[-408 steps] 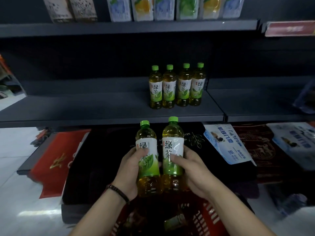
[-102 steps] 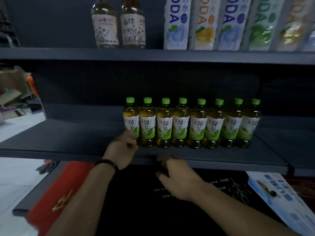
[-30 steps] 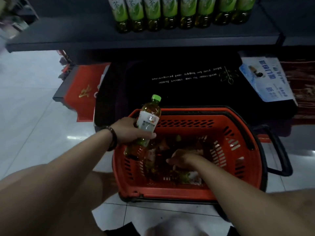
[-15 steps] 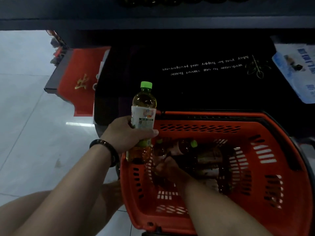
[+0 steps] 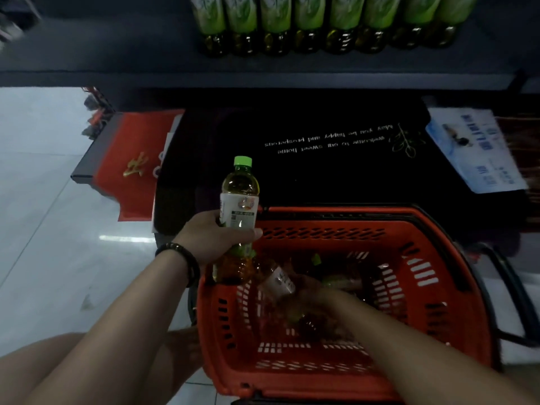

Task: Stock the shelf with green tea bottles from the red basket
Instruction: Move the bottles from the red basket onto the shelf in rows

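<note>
The red basket (image 5: 455, 290) stands on the floor below me with several green tea bottles (image 5: 339, 280) lying inside. My left hand (image 5: 213, 238) is shut on one upright green tea bottle (image 5: 240, 200) with a green cap, held over the basket's near left corner. My right hand (image 5: 314, 292) is down inside the basket, blurred, its fingers wrapped on a second bottle (image 5: 277, 282) with a white label, tilted. On the dark shelf (image 5: 117, 54) above stands a row of several green tea bottles (image 5: 321, 21); only their lower halves show.
A black doormat with white lettering (image 5: 306, 171) lies on the low shelf under the stocked one, with a red mat (image 5: 128, 159) to its left and a blue-white package (image 5: 476, 150) to its right. The basket's black handle (image 5: 508, 290) sticks out right. White tile floor (image 5: 43, 214) at left.
My left hand has kept the bottle upright at the basket's left corner. My right hand has moved deeper among the bottles and closed on one. The view tilted up, showing the shelf row again.
</note>
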